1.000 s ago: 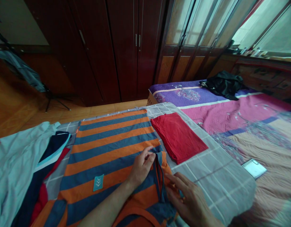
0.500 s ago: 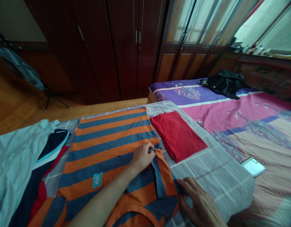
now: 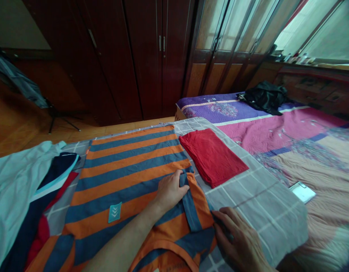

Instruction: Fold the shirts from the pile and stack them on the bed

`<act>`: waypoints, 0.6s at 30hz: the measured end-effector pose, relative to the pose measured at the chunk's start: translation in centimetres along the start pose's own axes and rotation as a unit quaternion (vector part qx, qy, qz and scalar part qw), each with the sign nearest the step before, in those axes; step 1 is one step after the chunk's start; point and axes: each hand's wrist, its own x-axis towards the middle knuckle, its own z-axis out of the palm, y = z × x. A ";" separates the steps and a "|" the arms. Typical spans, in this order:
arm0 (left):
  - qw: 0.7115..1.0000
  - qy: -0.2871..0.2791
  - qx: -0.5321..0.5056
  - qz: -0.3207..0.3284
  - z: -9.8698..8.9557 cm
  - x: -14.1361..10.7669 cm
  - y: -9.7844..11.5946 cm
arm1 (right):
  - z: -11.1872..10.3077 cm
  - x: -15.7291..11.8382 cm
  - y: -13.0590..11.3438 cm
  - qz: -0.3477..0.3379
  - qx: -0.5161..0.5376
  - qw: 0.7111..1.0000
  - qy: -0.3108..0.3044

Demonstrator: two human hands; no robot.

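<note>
An orange and blue-grey striped T-shirt (image 3: 129,166) lies spread out, its collar towards me and one sleeve (image 3: 195,204) folded inward on the right. My left hand (image 3: 171,190) rests on the shirt at the end of that sleeve; thumb and forefinger are apart, with flat blue-grey cloth showing between them. At the shirt's right edge near the shoulder, my right hand (image 3: 239,236) has its fingers closed on the cloth, partly hiding it. Right of the shirt lies a folded red garment (image 3: 212,156), touched by neither hand.
Loose clothes, a pale shirt (image 3: 18,185) and a navy garment (image 3: 53,173), are heaped on the left. A grey checked cover (image 3: 265,196) lies underneath. Beyond are a patterned bedspread (image 3: 256,132) with a black garment (image 3: 263,96) and a white phone-like object (image 3: 302,192). Wardrobes (image 3: 151,68) stand behind.
My left thumb and forefinger have spread from their pinch, and the sleeve end between them lies flatter. My right fingers have come closer together at the shirt's edge. The view has shifted slightly.
</note>
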 end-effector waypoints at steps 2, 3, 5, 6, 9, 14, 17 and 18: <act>1.000 -0.001 0.017 0.007 0.1 -0.1 0.0 | 0.4 -0.2 -0.1 0.003 0.005 0.999 0.036; 1.000 0.002 0.016 0.006 0.2 -0.1 0.0 | 0.5 -0.2 -0.3 0.000 0.014 0.998 0.054; 1.000 0.021 -0.011 -0.002 0.3 0.1 -0.2 | 0.5 -0.3 -0.8 -0.008 0.038 0.995 0.087; 0.999 0.030 -0.039 -0.004 0.3 0.2 -0.4 | 0.4 -0.3 -1.1 -0.016 0.049 0.994 0.101; 0.989 0.029 -0.144 -0.001 0.6 0.7 -1.0 | 0.3 -0.3 -2.2 -0.045 0.057 0.992 0.104; 0.975 -0.040 -0.218 -0.005 0.6 0.6 -1.1 | 0.7 -0.2 -2.9 -0.035 0.002 0.998 0.048; 0.968 -0.093 -0.232 0.007 0.2 -0.1 -0.7 | 0.8 0.1 -3.0 -0.046 0.016 0.997 0.054; 0.964 -0.105 -0.246 0.008 0.1 -0.3 -0.5 | 0.8 0.2 -3.0 -0.049 0.022 0.997 0.058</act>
